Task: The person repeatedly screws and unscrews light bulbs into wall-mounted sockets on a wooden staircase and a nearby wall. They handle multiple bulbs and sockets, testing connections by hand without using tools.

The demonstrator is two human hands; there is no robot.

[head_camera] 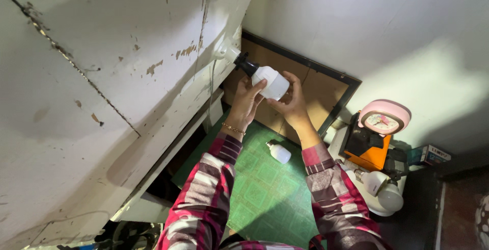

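A white light bulb point(270, 81) sits in a black lamp socket point(246, 65) that hangs from a white fitting point(227, 52) on the peeling white wall. My left hand point(246, 101) cups the bulb from below and the left. My right hand point(291, 98) holds the bulb's rounded end from the right. Both arms wear red, white and grey plaid sleeves, and a thin gold bracelet point(233, 129) circles the left wrist. A second white bulb point(279, 153) lies loose on the green patterned surface point(265, 189) under my hands.
A brown board with a dark frame point(326, 84) leans in the corner. To the right stand a pink alarm clock point(383, 119), an orange and black device point(365, 149), two more bulbs point(383, 189) and a small box point(430, 154). A dark gap opens under the wall's ledge point(168, 173).
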